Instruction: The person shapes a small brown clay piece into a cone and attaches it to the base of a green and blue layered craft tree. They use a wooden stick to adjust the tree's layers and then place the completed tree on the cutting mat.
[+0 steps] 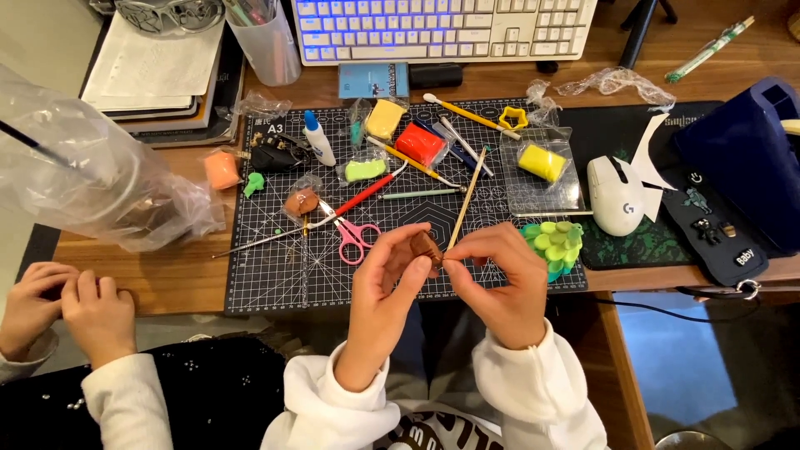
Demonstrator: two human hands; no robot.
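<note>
One small brown clay piece (426, 247) sits pinched between the fingertips of your left hand (385, 287), held above the near edge of the black cutting mat (275, 283) on the counter (167, 275). Your right hand (500, 283) is closed on a thin wooden stick (467, 200), its lower end meeting the clay. Pink-handled scissors (354, 233) lie just left on the mat; a green clay model (554, 242) sits just right. Another person's hands (62, 304) rest together at the far left.
</note>
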